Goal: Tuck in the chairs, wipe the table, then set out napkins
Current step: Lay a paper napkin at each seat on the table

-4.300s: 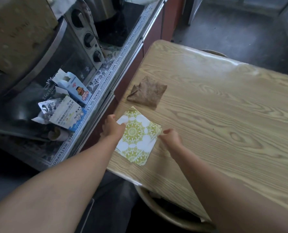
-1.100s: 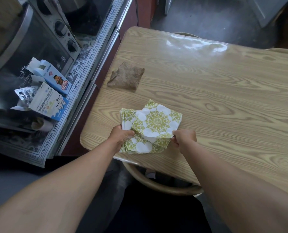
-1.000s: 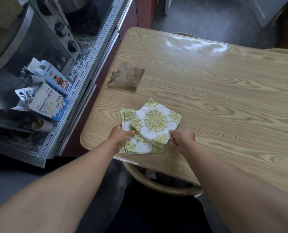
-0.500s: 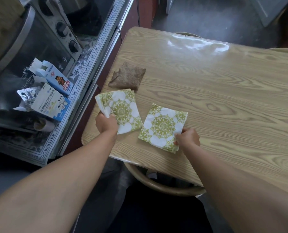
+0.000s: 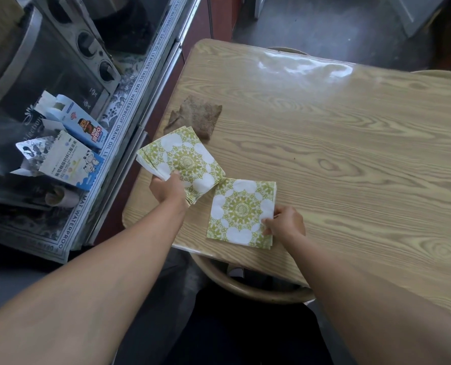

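A stack of green-and-white patterned napkins (image 5: 182, 159) is held up over the table's near left corner, with my left hand (image 5: 167, 189) gripping its near edge. One single napkin (image 5: 241, 213) of the same pattern lies flat on the wooden table (image 5: 350, 143) near the front edge. My right hand (image 5: 287, 223) pinches that napkin's right edge against the tabletop. A brown cloth (image 5: 195, 117) lies crumpled on the table just beyond the stack. The curved back of a chair (image 5: 248, 287) shows under the table's near edge, below my arms.
Left of the table runs a counter with a printed mat (image 5: 129, 101), a toaster oven (image 5: 69, 51) and two small cartons (image 5: 71, 143). Another chair back (image 5: 284, 50) peeks past the table's far edge. Dark floor lies beyond.
My right hand pulled one napkin off the stack and laid it flat near the front edge. My left hand lifted the remaining stack up and to the left.
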{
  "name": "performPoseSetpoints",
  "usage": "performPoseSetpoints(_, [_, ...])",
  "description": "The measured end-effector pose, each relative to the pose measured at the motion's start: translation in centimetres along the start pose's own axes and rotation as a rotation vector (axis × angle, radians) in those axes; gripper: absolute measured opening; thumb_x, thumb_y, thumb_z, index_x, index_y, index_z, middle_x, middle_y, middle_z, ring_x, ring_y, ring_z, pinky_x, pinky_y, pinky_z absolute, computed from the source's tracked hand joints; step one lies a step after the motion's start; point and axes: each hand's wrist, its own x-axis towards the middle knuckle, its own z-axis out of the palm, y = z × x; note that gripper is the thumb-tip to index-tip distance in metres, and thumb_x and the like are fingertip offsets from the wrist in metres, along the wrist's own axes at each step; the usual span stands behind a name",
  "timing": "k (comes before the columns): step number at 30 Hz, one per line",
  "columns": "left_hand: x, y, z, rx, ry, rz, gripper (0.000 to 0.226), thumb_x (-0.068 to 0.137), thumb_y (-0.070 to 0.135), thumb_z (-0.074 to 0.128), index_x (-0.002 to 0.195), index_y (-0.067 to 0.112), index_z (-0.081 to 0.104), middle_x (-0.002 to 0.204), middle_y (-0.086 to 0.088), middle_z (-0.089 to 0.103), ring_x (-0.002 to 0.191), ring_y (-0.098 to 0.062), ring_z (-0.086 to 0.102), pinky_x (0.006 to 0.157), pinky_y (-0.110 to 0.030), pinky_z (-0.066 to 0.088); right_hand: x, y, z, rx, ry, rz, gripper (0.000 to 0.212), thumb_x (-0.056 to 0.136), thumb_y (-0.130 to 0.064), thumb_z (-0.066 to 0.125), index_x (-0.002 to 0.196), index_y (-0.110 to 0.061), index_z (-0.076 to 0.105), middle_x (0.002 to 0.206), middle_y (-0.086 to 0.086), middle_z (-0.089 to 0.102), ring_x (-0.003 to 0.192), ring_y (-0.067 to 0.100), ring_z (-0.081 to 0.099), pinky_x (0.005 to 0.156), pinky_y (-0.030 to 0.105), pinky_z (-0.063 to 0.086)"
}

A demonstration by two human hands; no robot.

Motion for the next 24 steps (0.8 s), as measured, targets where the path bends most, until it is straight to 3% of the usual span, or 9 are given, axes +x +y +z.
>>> performPoseSetpoints(4, [-0.3, -0.3, 0.1, -0.036, -0.028, -0.042, 0.02, 0.084, 0.006, 0.067, 0.1, 0.011, 0.056, 0.088, -0.001, 0.06, 0.081, -0.022, 0.061, 0.074, -0.03, 0.05, 0.1, 0.6, -0.1, 0.021, 0.03, 0.071, 0.008, 0.086, -0.024, 0.07, 0.089, -0.016, 0.068, 0.076, 0.001, 0.074, 0.078, 0.018, 0.072, 0.082, 0.039, 0.057])
performPoseSetpoints(12, [-1.3, 0.0, 1.0, -0.052, -0.094, -0.055, 0.02, 0.085, 0.007, 0.067, 0.097, 0.013, 0.051, 0.077, 0.006, 0.055, 0.069, -0.014, 0.057, 0.07, -0.028, 0.047, 0.3, 0.5, -0.3, 0.001, 0.022, 0.078, 0.007, 0.085, -0.024, 0.069, 0.085, -0.017, 0.07, 0.093, 0.005, 0.073, 0.089, 0.026, 0.071, 0.088, 0.042, 0.055])
performPoseSetpoints(18, [-1.8, 0.4, 1.6, -0.056, -0.146, -0.046, 0.016, 0.086, 0.006, 0.066, 0.096, 0.012, 0.055, 0.082, 0.002, 0.061, 0.09, -0.025, 0.065, 0.081, -0.037, 0.056, 0.4, 0.5, -0.4, -0.011, 0.016, 0.073, 0.004, 0.086, -0.023, 0.068, 0.087, -0.02, 0.07, 0.095, 0.005, 0.073, 0.089, 0.025, 0.071, 0.087, 0.041, 0.055])
performPoseSetpoints(21, [-2.0, 0.5, 1.8, -0.056, -0.174, -0.061, 0.013, 0.086, 0.006, 0.067, 0.088, 0.012, 0.054, 0.082, 0.001, 0.06, 0.09, -0.027, 0.065, 0.088, -0.044, 0.056, 0.5, 0.5, -0.4, -0.019, 0.009, 0.08, 0.004, 0.086, -0.022, 0.068, 0.088, -0.02, 0.071, 0.095, 0.004, 0.073, 0.089, 0.024, 0.071, 0.088, 0.041, 0.055])
performPoseSetpoints(24, [-2.5, 0.5, 1.9, -0.074, -0.252, -0.087, 0.018, 0.085, 0.005, 0.067, 0.08, 0.017, 0.054, 0.084, -0.001, 0.063, 0.087, -0.027, 0.066, 0.084, -0.046, 0.057, 0.5, 0.5, -0.7, -0.051, 0.002, 0.097, 0.013, 0.088, -0.028, 0.069, 0.094, -0.017, 0.07, 0.089, 0.003, 0.074, 0.084, 0.021, 0.072, 0.084, 0.037, 0.056])
